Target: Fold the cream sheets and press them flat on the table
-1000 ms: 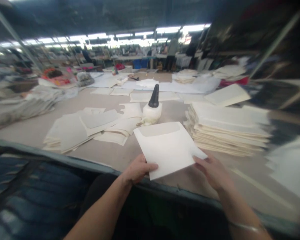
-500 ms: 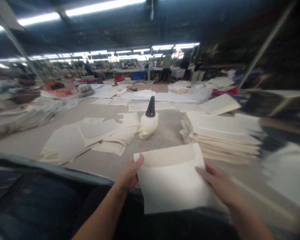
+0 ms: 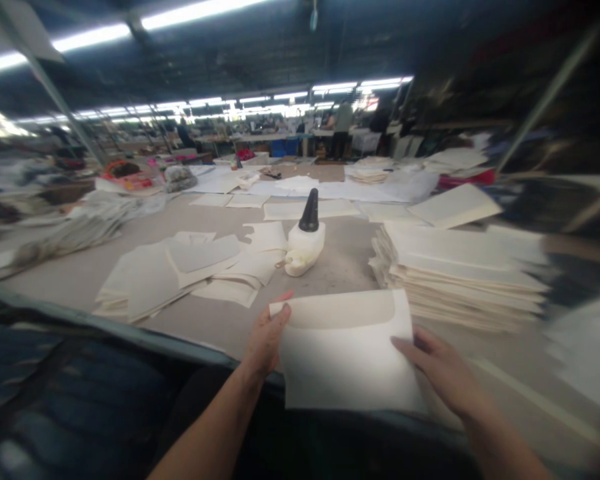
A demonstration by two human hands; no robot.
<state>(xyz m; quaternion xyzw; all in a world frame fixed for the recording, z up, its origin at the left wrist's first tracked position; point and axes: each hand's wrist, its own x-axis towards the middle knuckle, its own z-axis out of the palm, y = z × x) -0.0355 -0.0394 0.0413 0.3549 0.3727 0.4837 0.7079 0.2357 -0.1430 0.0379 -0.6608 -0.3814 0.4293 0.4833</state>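
Between my two hands is a cream fabric panel (image 3: 345, 367) with a darker beige strip along its upper edge. My left hand (image 3: 269, 333) pinches its upper left corner, thumb on top. My right hand (image 3: 433, 360) grips the right edge, thumb on the front and fingers behind. The panel is held tilted above the table's near edge. Just beyond it stands a white bottle (image 3: 305, 250) with a black conical top. A thick stack of cream panels (image 3: 465, 273) lies to the right, and loose cut pieces (image 3: 150, 280) overlap on the left.
The grey-brown table (image 3: 220, 217) has a raised near edge. Piled fabric (image 3: 80, 223) lies at the far left, and white sheets (image 3: 587, 353) at the right. Further back are flat pieces, a red bag (image 3: 127, 175), and a standing person (image 3: 341, 127) in the distance.
The view has shifted slightly, moving the table things rightward in the picture. Both hands still hold the panel; its lower edge sits higher, and my left fingers show more beyond the corner.
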